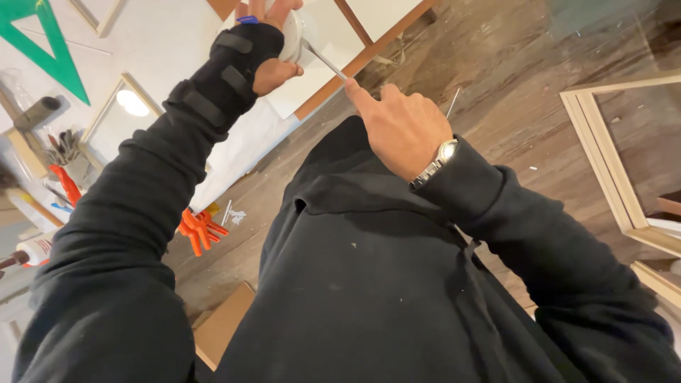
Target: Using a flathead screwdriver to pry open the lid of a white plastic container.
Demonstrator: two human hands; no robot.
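My left hand [273,42], in a black wrist brace, grips a round white container [292,34] at the top of the view, partly cut off by the frame edge. My right hand [401,124], with a metal watch on its wrist, holds a thin metal tool [325,60] whose tip reaches into or against the white container. The tool's other end [452,103] sticks out behind the hand. Both arms wear black sleeves over a black hooded top.
A white table [156,42] at the left carries wooden frames [117,96], a green triangle ruler [53,50], a jar of tools [67,152] and a glue bottle [32,250]. Orange clamps [198,228] lie below. Pale wooden frames [610,163] lie on the wooden floor at right.
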